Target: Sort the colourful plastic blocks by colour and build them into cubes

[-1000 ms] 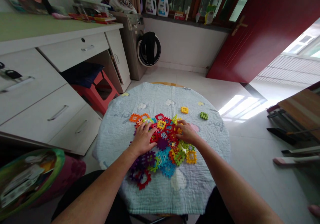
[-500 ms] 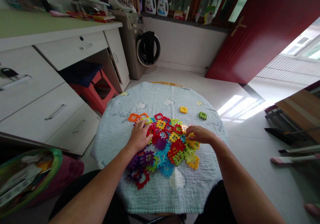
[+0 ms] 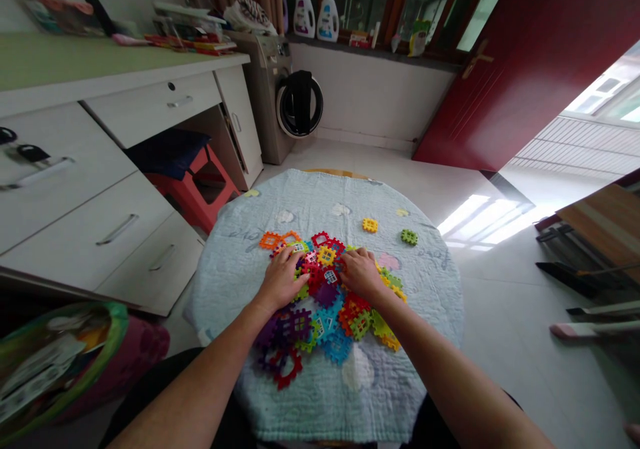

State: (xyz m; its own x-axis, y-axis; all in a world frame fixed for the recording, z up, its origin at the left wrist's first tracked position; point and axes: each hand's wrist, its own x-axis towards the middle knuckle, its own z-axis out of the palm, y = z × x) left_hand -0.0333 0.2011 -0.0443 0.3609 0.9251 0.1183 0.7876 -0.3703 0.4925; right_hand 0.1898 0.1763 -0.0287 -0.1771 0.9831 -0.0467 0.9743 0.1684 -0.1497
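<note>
A loose pile of colourful plastic building pieces (image 3: 327,295), toothed at the edges and many with window-like openings, lies on the cloth. On the pile's left side rests my left hand (image 3: 283,279), its thumb apart from the other fingers, beside a small pinkish piece (image 3: 311,257). My right hand (image 3: 359,273) reaches over the right middle of the pile with fingers bent down among the pieces; whether it grips one is hidden. Between the hands are a yellow window piece (image 3: 327,255) and a purple piece (image 3: 327,294). Purple pieces (image 3: 300,323) lie nearer me.
A yellow piece (image 3: 370,225) and a green piece (image 3: 409,237) lie apart on the round table's pale blue cloth (image 3: 320,205). Around stand a red stool (image 3: 213,199), white drawers (image 3: 117,225), a washing machine (image 3: 270,95) with its door open, and a full bin (image 3: 120,332).
My right hand has moved left, from the pile's right edge to its middle. My left hand stays at nearly the same place on the pile. The view has shifted slightly.
</note>
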